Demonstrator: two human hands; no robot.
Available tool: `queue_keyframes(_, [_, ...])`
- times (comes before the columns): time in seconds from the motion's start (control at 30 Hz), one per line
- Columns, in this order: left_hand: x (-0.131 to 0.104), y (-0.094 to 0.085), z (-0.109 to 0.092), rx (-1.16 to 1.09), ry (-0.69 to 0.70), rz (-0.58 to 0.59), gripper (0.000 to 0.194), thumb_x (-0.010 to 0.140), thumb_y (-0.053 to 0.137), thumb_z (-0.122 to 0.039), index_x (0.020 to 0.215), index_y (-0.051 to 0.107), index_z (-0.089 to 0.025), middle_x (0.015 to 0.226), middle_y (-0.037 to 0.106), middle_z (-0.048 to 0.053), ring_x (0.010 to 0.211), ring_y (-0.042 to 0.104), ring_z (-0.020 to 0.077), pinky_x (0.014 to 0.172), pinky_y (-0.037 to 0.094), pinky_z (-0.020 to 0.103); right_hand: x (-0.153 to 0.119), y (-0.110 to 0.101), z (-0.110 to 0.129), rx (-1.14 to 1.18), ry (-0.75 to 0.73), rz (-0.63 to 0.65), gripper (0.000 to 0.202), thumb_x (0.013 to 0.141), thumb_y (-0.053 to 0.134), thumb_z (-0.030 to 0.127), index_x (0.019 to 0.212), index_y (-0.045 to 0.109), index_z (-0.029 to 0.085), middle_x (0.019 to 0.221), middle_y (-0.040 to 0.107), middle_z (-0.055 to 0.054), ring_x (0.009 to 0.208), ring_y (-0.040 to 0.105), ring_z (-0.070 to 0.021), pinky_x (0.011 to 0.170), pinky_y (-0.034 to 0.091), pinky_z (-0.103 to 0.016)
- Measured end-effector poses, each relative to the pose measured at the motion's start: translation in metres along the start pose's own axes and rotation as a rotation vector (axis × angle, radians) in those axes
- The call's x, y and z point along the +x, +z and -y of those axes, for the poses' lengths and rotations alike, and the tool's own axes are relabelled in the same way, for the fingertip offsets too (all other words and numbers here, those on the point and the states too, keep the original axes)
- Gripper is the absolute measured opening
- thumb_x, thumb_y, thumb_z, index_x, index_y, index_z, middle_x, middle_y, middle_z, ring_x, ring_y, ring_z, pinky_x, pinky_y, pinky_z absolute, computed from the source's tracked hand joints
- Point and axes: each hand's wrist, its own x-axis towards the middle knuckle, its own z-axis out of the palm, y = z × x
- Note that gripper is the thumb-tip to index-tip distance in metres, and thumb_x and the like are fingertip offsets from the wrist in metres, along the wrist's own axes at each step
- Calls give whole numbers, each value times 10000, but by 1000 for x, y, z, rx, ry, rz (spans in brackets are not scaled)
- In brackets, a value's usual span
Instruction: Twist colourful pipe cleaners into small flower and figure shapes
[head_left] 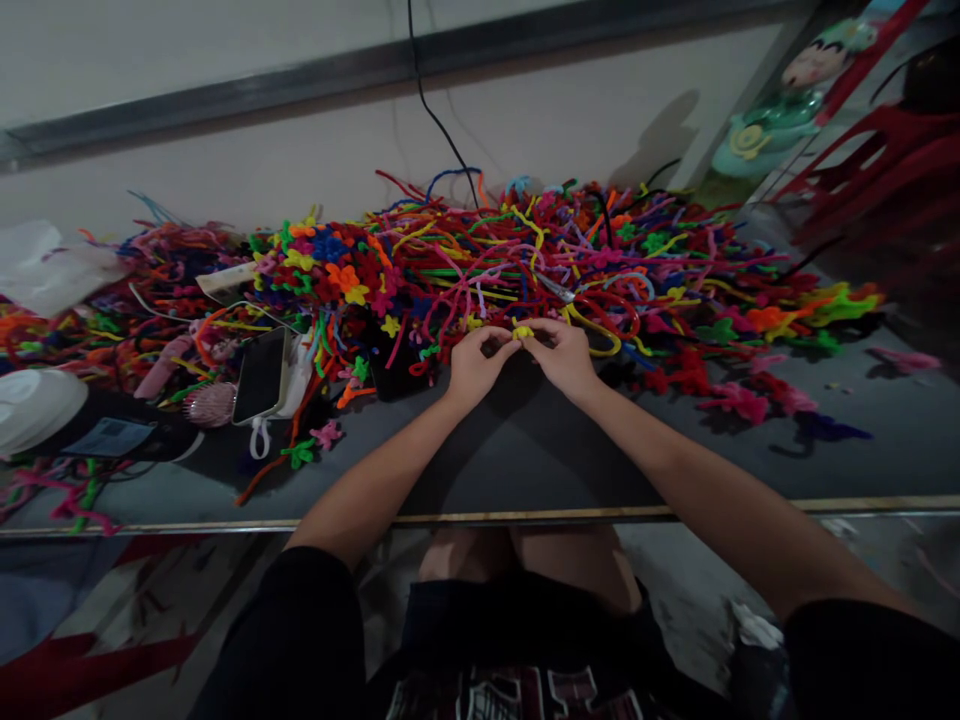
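White crumpled plastic bag [52,270] at left, on a long heap of multicoloured fuzzy pipe-cleaner stems and flowers [450,268]. Heap runs along the far side by the pale wall [300,150], probably so stock sits in reach and the near strip of dark grey tabletop [562,450] serves for handwork. Near left: black cylindrical cup with white lid [112,430], apparently on its side; round pink bristled brush [210,404]; dark-screened phone with white strap [261,375]. Likely parked there, out of the hands' way. Nearer the edge: loose green fuzzy flower [298,453], pink fuzzy flower [327,434]. Centre: left hand [480,368] pinches a small yellow fuzzy piece [523,332] between thumb and forefinger; right hand [562,355] pinches it from the right. Piece sits between the fingertips at the heap's near edge; two-sided pinch looks chosen for fine control. Fingers hide its full shape. Silver-bladed tool [553,288], maybe scissors, just beyond. Right, near: dark blue fuzzy piece [832,428], set apart from the heap. Counts: one bag, one cup, one brush, one strapped phone, two loose flowers near left, one piece in hand, one bladed tool, one dark blue piece; heap too tangled to count.
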Motion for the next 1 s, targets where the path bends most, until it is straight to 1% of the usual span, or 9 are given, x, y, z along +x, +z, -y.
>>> queue_keyframes(0.13, [1,1,3,-2,-33,-10,109,759,698,-300,813,691,-205,812,705,19,697,608,130,709,499,288,0,-1,0,-64,-18,2,278,770,632,393,944,726,197,837,729,-57,743,671,-196,608,547,-322])
queue_keyframes(0.27, [0,1,2,6,-35,-22,166,761,699,-351,823,696,-198,803,701,20,694,607,128,703,496,279,-2,-1,6,-179,-92,-9,225,780,623,343,920,733,205,855,736,-51,750,675,-192,697,545,-342])
queue_keyframes(0.33, [0,1,2,18,-25,-28,182,767,692,-365,833,696,-195,803,699,21,688,605,127,694,494,273,-4,-2,10,-225,-109,-19,206,778,628,320,909,737,205,856,738,-50,732,673,-187,712,539,-343])
queue_keyframes(0.47, [0,1,4,56,11,-29,115,812,640,-297,827,695,-198,816,704,24,710,618,134,711,496,278,-6,-3,15,-270,-138,-28,203,795,616,327,909,740,213,868,741,-51,735,673,-187,716,537,-344])
queue_keyframes(0.6, [1,0,4,61,-1,-19,103,818,625,-271,804,690,-192,786,702,20,687,611,134,685,486,269,-6,-2,13,-281,-158,-18,207,801,612,342,905,745,224,864,743,-45,742,679,-190,721,543,-348])
queue_keyframes(0.7, [2,-1,4,14,-18,33,145,828,604,-295,799,685,-177,752,690,12,651,589,122,644,467,249,-5,-2,7,-199,-108,14,238,795,623,373,930,745,220,837,740,-47,695,683,-192,638,552,-336])
queue_keyframes(0.83, [3,-3,9,-134,-44,143,209,825,598,-347,753,670,-164,685,654,1,617,554,111,603,442,235,-2,-6,3,29,35,138,284,732,693,420,919,751,214,769,728,-41,565,662,-168,453,510,-275])
queue_keyframes(0.9, [3,-3,11,-218,-85,171,239,821,602,-384,753,663,-163,669,638,-1,598,538,103,592,434,233,0,-7,3,113,70,170,290,698,726,414,903,753,211,754,726,-38,554,655,-154,435,497,-253])
queue_keyframes(1.0, [3,0,13,-268,-147,172,256,806,619,-413,768,656,-162,658,620,-4,571,514,93,572,420,231,2,-7,4,161,101,156,296,681,740,403,906,753,211,736,722,-31,552,643,-138,433,490,-238])
